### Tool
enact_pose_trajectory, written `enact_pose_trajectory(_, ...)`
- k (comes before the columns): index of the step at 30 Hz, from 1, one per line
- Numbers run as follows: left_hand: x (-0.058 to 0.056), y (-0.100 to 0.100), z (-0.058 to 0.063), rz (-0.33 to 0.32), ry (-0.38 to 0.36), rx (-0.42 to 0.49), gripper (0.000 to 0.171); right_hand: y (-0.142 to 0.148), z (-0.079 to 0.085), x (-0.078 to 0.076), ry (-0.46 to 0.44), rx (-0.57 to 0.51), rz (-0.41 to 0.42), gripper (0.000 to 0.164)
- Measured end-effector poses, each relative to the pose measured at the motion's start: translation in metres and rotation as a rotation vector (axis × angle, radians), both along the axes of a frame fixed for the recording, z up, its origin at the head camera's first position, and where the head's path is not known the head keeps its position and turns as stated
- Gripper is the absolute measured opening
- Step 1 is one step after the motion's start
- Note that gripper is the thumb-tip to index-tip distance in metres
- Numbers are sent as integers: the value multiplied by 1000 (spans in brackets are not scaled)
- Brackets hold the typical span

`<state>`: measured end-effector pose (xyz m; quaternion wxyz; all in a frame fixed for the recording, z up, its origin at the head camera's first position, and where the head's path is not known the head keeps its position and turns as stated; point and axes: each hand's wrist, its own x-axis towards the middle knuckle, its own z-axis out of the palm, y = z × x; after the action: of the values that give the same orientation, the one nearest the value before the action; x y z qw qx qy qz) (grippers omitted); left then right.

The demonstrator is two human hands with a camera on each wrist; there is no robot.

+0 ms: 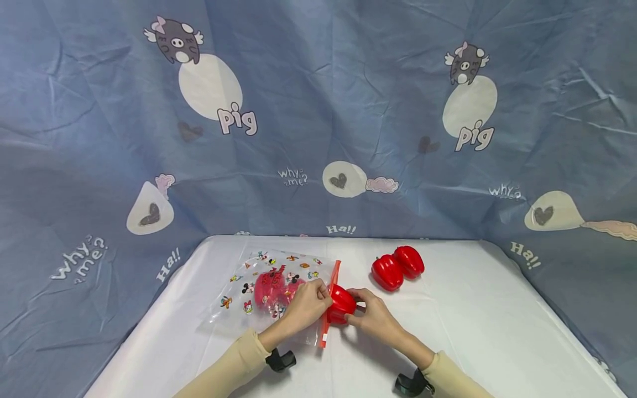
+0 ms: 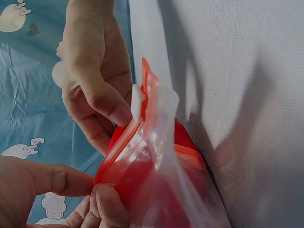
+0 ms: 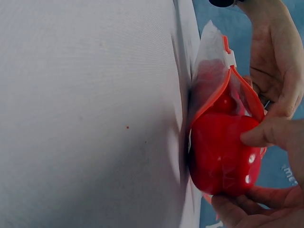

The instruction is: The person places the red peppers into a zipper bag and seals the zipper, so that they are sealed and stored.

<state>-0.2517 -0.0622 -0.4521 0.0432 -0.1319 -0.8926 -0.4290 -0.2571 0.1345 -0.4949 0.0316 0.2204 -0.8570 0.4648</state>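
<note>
At the zip bag's (image 1: 271, 293) red mouth, the left hand (image 1: 306, 305) pinches the rim while the right hand (image 1: 374, 315) grips 1 red pepper (image 1: 342, 303), which could snag there and slip out.

Both forearms, in beige sleeves, reach in from the table's near edge and converge near its middle. The left hand (image 1: 307, 305) is curled, fingers and thumb pinching. The right hand (image 1: 374, 316) faces it, fingers bent in a grip, fingertips nearly meeting the left's.
</note>
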Motion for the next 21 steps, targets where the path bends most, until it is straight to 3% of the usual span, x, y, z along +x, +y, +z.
enact_pose_trajectory(3,0,0,0,0,-2,6,4,0,0,0,1,28,14,53)
enact_pose_trajectory(21,-1,0,-2,0,10,-10,6,-10,-8,-4,1,-43,62,53)
